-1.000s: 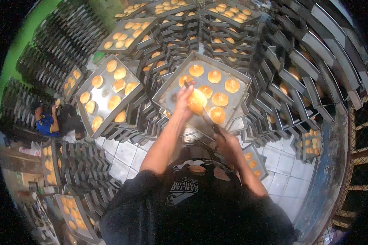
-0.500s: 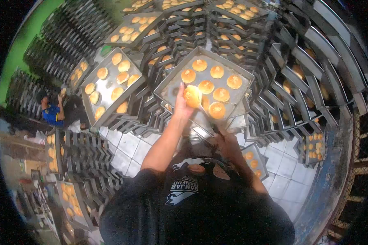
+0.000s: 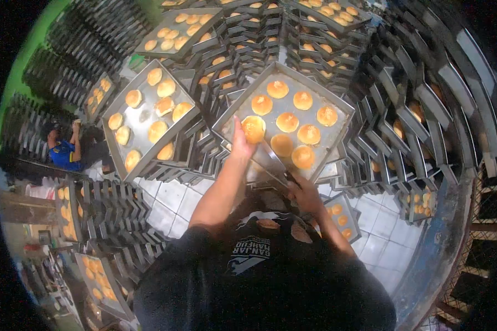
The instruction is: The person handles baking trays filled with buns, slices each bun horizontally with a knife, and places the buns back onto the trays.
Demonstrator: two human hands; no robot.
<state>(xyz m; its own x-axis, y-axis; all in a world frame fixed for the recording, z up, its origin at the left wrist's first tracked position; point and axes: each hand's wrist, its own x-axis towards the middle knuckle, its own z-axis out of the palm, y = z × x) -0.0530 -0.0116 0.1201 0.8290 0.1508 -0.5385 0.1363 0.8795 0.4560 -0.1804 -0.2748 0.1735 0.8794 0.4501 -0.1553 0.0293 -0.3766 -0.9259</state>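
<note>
My left hand (image 3: 241, 144) is closed on a round golden bun (image 3: 253, 129), thumb along its left side, over the near-left part of a metal tray (image 3: 342, 105). In my right hand (image 3: 305, 194) is a knife (image 3: 271, 160) with a dark handle and a broad metal blade. The blade slants up to the left, its tip close under the held bun; whether they touch I cannot tell. Several glossy buns (image 3: 287, 122) lie on the tray, some with pale topping. One flatter, plainer bun (image 3: 281, 145) sits just right of the blade.
Another tray of buns (image 3: 158, 131) stands at the left on a stack. Stacked trays (image 3: 392, 132) crowd the right and back. White floor tiles (image 3: 174, 201) show between stacks. A person in a blue shirt (image 3: 66, 154) sits at far left, hands raised around something small.
The knife blade has come away from the held bun, down and to the right. The held bun now faces up flatter in my left hand. The whole view has shifted slightly.
</note>
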